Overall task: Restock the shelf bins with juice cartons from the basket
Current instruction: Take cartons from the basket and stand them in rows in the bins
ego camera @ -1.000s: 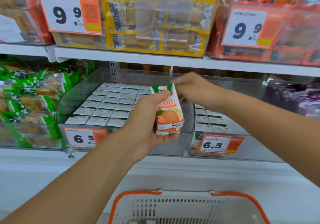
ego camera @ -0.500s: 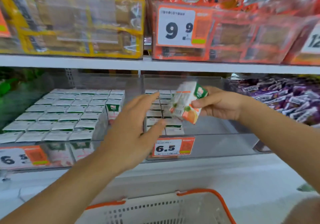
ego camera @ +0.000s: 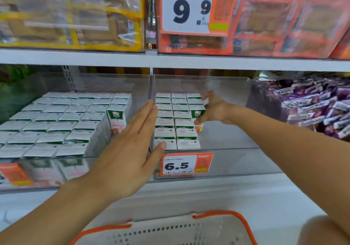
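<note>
Green-and-white card, printed "100%", shows between the fingers of the right hand: they are closed around one juice carton, which stands at the right end of the third column in the right-hand clear bin. The carton's orange lower part shows just below the thumb. Whether its base already rests on the bin floor cannot be told.

The left hand is flat and spread, holding nothing, palm toward the wall between the two bins, thumb tip near the front row of cartons.

Risks, as judged from this position:
- Releasing before the base is seated may let the carton tip right into the bare part of the bin, since nothing supports that side.
- Pressing it left too hard may skew the adjoining column.
- The left thumb may knock the front cartons.

The left-hand bin looks nearly full. The basket stands below, contents not visible.
</note>
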